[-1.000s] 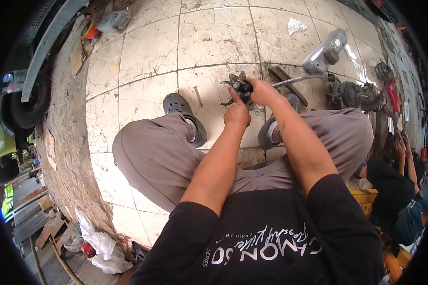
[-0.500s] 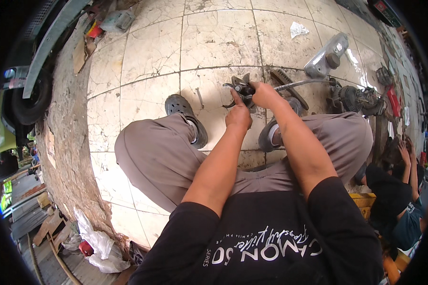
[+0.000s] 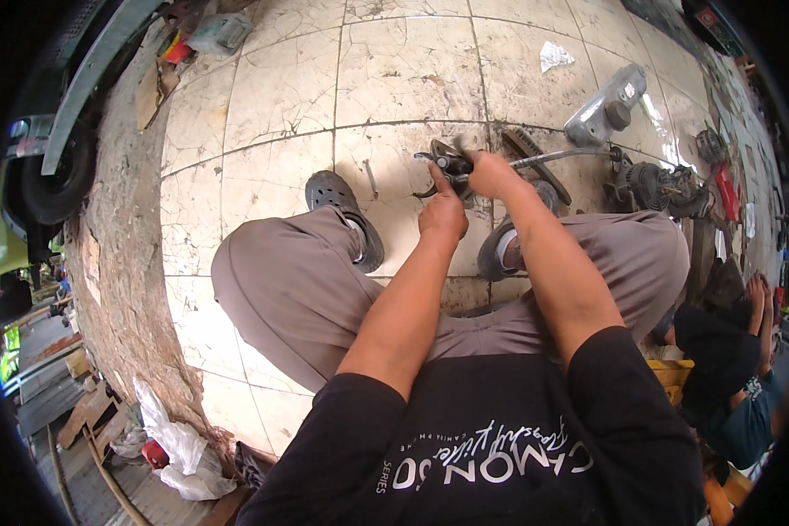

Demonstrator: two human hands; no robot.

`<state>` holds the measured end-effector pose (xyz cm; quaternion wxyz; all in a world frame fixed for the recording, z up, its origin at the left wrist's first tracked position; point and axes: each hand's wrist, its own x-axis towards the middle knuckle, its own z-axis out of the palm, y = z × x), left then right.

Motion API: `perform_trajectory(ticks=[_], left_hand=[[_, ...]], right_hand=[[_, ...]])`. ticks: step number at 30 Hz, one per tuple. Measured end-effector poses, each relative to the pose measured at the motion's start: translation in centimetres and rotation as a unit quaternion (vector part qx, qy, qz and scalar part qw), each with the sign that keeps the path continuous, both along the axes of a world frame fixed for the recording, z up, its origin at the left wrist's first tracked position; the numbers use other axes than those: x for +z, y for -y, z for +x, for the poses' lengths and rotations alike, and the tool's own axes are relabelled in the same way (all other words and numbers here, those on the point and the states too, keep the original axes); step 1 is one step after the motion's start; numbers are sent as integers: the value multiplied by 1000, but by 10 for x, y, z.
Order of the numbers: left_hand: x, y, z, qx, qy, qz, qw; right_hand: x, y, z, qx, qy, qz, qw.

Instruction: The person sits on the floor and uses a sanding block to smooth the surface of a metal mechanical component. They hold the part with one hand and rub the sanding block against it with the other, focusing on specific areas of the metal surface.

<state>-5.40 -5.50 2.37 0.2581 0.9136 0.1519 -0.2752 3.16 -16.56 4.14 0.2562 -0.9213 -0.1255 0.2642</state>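
Observation:
A dark metal part (image 3: 453, 159) with a silver round centre and curved prongs is between my hands on the tiled floor (image 3: 403, 70). My left hand (image 3: 444, 209) has its index finger on the part's left side, the other fingers curled at it. My right hand (image 3: 494, 178) grips the part's right side, its fingertips partly hidden. A long silvery rod or handle (image 3: 574, 152) runs rightward from near my right hand, over a long brush (image 3: 535, 162). A small loose metal tool (image 3: 372, 180) lies left of the part, near my left shoe (image 3: 344, 219).
A silver engine cover (image 3: 609, 105), alternator-like parts (image 3: 649, 188) and a red object (image 3: 726, 191) lie at right. Beyond, another person (image 3: 723, 368) has both hands together. A vehicle wheel (image 3: 57, 175) stands at left; plastic bags (image 3: 175, 447) and wood lie lower left.
My hands stay on the dark part, with slight finger movement; the view has shifted a little. The other person's hands at right have moved lower.

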Motion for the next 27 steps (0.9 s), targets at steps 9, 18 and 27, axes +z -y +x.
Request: perform_trajectory(ticks=[9,18,27], left_hand=[[9,-2,-1,-3,-11,-15,1000],[9,-2,-2,-12,-3,-20,1000],[14,-3,2,-1,-21,-24,999]], right_hand=[[-4,-10,16,37,-51,9,998],[-11,-18,18,68,-29,-57,996],[9,-20,21,101,-57,-18,993]])
